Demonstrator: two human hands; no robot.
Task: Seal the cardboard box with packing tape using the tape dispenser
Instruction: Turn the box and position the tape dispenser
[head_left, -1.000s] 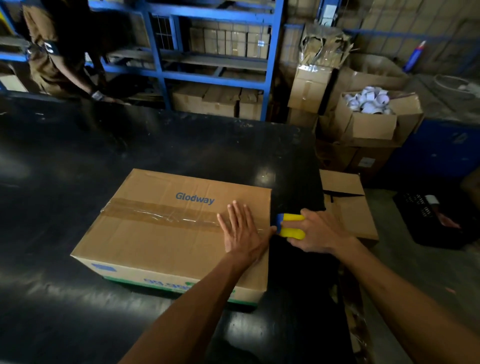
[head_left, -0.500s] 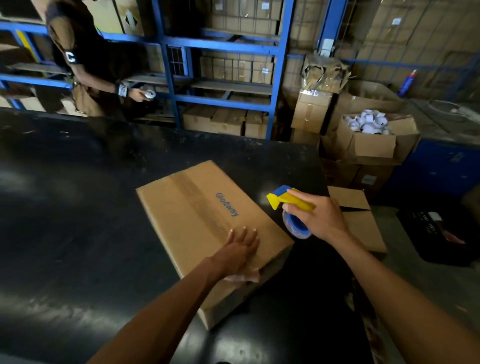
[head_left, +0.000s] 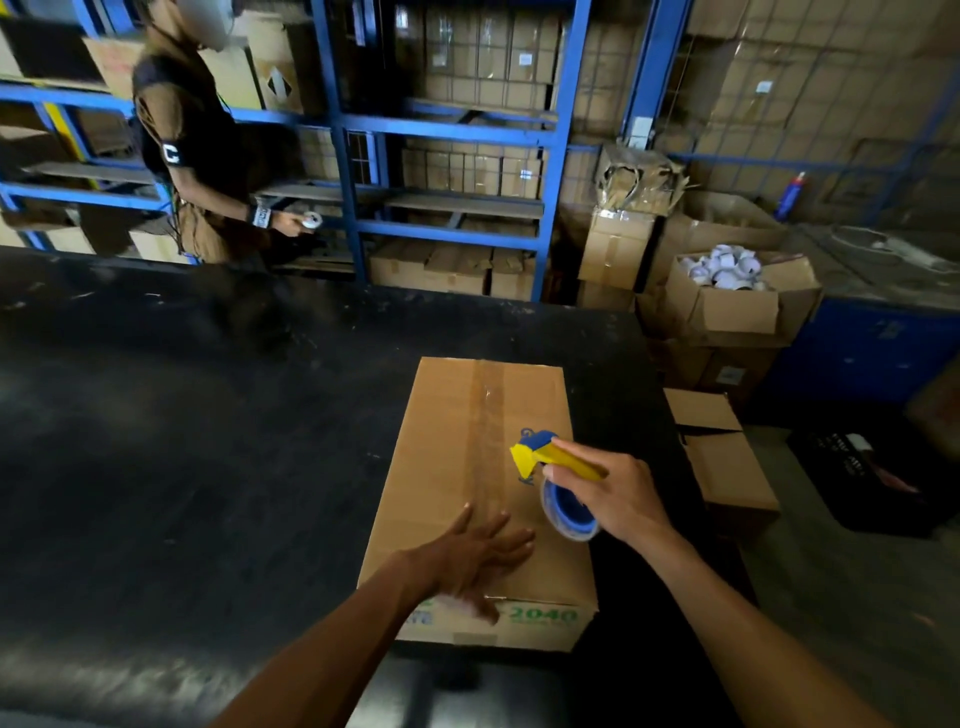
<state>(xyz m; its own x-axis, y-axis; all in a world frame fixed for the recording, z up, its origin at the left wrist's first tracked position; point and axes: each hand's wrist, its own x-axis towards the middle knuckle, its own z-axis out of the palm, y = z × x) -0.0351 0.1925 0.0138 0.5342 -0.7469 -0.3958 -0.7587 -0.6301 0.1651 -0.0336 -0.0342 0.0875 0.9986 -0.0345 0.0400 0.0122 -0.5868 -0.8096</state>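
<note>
Both hands over the box (head_left: 441, 467) — left hand (head_left: 475, 558) flat, right hand (head_left: 613, 491) gripping the dispenser (head_left: 550, 460) (print half-hidden).

Dim warehouse interior. Glossy black worktable (head_left: 182, 441) in foreground; blue steel shelving racks (head_left: 556, 156) stacked with brown cartons behind it. At right, an open cardboard carton of white rolls (head_left: 727, 296), a blue cabinet (head_left: 883, 353), grey concrete floor (head_left: 857, 597).

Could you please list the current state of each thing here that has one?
Brown cardboard box: closed, taped along its top seam.
Yellow-and-blue tape dispenser: held above the box.
Left hand: flat on the box.
Right hand: gripping the dispenser.
Open carton of white rolls: flaps open.
</note>
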